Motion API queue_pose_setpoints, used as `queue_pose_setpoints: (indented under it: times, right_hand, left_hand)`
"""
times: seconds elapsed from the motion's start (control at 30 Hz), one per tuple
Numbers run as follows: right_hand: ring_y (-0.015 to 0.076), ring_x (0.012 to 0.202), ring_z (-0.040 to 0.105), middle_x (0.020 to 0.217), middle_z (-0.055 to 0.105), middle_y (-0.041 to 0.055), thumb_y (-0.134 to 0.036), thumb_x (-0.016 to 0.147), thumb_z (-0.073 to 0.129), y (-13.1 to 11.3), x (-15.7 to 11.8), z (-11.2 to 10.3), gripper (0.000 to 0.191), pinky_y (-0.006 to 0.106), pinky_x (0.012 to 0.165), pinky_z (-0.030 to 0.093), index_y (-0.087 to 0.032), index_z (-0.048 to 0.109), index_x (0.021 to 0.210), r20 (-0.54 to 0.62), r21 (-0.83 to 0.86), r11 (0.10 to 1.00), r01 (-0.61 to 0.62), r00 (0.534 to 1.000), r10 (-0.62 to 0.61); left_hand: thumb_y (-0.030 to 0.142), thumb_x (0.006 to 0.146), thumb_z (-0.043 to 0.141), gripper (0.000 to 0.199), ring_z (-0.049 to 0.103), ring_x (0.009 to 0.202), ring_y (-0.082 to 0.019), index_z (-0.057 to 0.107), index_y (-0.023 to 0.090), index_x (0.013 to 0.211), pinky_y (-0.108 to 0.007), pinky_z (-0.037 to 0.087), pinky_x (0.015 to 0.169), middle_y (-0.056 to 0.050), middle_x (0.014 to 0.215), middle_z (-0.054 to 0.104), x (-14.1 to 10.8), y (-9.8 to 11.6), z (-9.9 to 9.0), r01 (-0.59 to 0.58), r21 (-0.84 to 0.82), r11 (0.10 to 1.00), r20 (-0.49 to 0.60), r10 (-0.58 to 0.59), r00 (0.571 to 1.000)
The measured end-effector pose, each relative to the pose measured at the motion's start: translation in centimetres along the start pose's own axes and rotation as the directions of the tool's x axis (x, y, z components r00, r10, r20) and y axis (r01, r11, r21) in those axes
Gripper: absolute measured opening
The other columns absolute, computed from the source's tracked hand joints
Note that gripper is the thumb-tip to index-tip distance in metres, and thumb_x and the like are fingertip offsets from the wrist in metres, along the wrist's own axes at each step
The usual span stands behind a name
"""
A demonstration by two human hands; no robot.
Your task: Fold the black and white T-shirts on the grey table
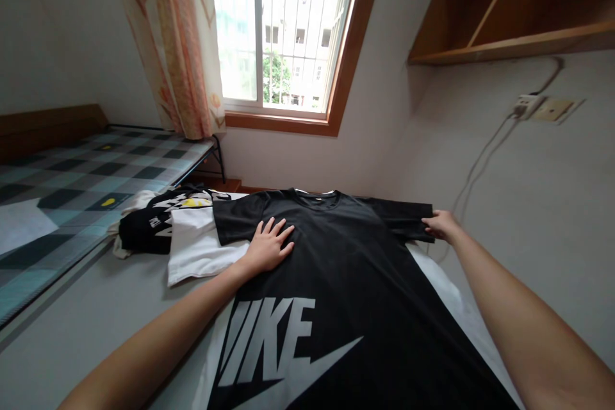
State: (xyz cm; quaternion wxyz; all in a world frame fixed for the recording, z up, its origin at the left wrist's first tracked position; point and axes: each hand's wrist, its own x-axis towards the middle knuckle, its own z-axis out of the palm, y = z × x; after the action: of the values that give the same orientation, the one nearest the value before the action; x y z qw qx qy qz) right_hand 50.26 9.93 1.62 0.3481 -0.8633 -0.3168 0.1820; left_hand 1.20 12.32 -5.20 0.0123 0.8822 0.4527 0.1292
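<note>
- The shirt lies spread, print up, on the table, over white cloth, neck toward the window
- Left hand rests flat on its chest, splayed, gripping nothing
- Right hand pinches the right-side sleeve at its hem
- It looks light, limp and smooth: likely to slide and crease, hardly to break
- Best holds, I judge: sleeve hems and shoulders, a palm steadying the middle

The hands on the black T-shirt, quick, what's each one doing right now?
Left hand: open, spread on the black Nike T-shirt.
Right hand: closed, pinching the end of one sleeve.
</note>
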Motion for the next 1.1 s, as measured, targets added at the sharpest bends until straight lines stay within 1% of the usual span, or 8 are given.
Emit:
queue_pose_setpoints:
  times: [0.13,0.23,0.3,0.37,0.47,0.57,0.67,1.1]
  right_hand:
    - [0.0264,0.074,0.069,0.084,0.068,0.0165,-0.016,0.077,0.063,0.6,-1.9,1.9,0.036,0.033,0.060,0.054,-0.012,0.061,0.113,-0.058,-0.279,0.959,-0.043,0.998,0.028]
    - [0.0363,0.106,0.062,0.128,0.050,0.0299,-0.023,0.080,0.059,0.5,-3.4,3.1,0.057,0.045,0.080,0.052,-0.009,0.048,0.134,-0.268,-0.422,0.906,-0.026,0.959,-0.097]
    - [0.0385,0.117,0.054,0.140,0.039,0.0281,-0.031,0.087,0.051,-0.1,-4.3,4.0,0.060,0.049,0.089,0.047,-0.012,0.039,0.142,-0.348,-0.468,0.881,0.073,0.901,-0.260]
    - [0.0373,0.120,0.050,0.142,0.038,0.0231,-0.037,0.091,0.043,-1.1,-5.2,5.2,0.055,0.050,0.095,0.042,-0.014,0.043,0.141,-0.292,-0.532,0.815,0.229,0.854,-0.431]
    - [0.0320,0.128,0.044,0.144,0.042,0.0172,-0.042,0.095,0.035,-3.0,-7.1,8.0,0.050,0.047,0.105,0.035,-0.017,0.053,0.135,-0.041,-0.601,0.655,0.457,0.802,-0.597]
    - [0.0280,0.140,0.029,0.151,0.038,0.0130,-0.048,0.097,0.030,-4.2,-9.3,11.4,0.056,0.045,0.113,0.024,-0.018,0.049,0.141,0.224,-0.597,0.512,0.618,0.741,-0.633]
    - [0.0272,0.145,0.020,0.157,0.028,0.0102,-0.055,0.097,0.026,-4.3,-11.1,13.9,0.064,0.047,0.116,0.016,-0.019,0.038,0.148,0.369,-0.556,0.492,0.670,0.730,-0.576]
    - [0.0248,0.147,0.015,0.160,0.021,0.0079,-0.059,0.097,0.021,-3.9,-11.6,14.5,0.067,0.045,0.118,0.013,-0.020,0.030,0.152,0.415,-0.508,0.558,0.655,0.755,-0.508]
  left_hand:
    - [0.054,0.094,0.036,0.055,0.027,0.143,-0.033,0.043,0.033,0.145,-0.055,0.019,0.114,-0.004,0.154,0.037,0.0,0.0,0.0,-0.003,0.007,1.000,0.001,0.003,1.000]
    - [0.054,0.094,0.035,0.056,0.027,0.143,-0.034,0.042,0.032,0.145,-0.055,0.019,0.114,-0.004,0.154,0.037,0.0,0.0,0.0,-0.004,0.007,1.000,0.000,0.004,1.000]
    - [0.055,0.094,0.036,0.056,0.027,0.143,-0.034,0.042,0.034,0.145,-0.056,0.019,0.114,-0.004,0.154,0.037,0.0,0.0,0.1,0.000,0.006,1.000,0.004,0.000,1.000]
    - [0.055,0.094,0.037,0.055,0.027,0.143,-0.034,0.042,0.034,0.145,-0.056,0.019,0.114,-0.003,0.154,0.037,0.0,0.0,0.1,0.003,0.004,1.000,0.007,-0.003,1.000]
    - [0.054,0.094,0.036,0.055,0.027,0.143,-0.034,0.042,0.034,0.145,-0.055,0.019,0.114,-0.004,0.154,0.036,0.0,0.0,0.0,0.001,0.007,1.000,0.012,-0.001,1.000]
    - [0.054,0.095,0.035,0.056,0.025,0.144,-0.034,0.041,0.033,0.146,-0.056,0.019,0.114,-0.004,0.155,0.034,0.0,0.0,0.0,-0.005,0.016,1.000,0.022,0.005,1.000]
    - [0.054,0.095,0.033,0.057,0.023,0.144,-0.035,0.039,0.032,0.147,-0.056,0.018,0.114,-0.006,0.156,0.032,0.1,-0.1,0.0,-0.017,0.023,1.000,0.036,0.016,0.999]
    - [0.054,0.096,0.031,0.059,0.020,0.145,-0.036,0.034,0.031,0.150,-0.057,0.016,0.114,-0.007,0.157,0.028,0.1,0.0,-0.3,-0.019,0.039,0.999,0.080,0.016,0.997]
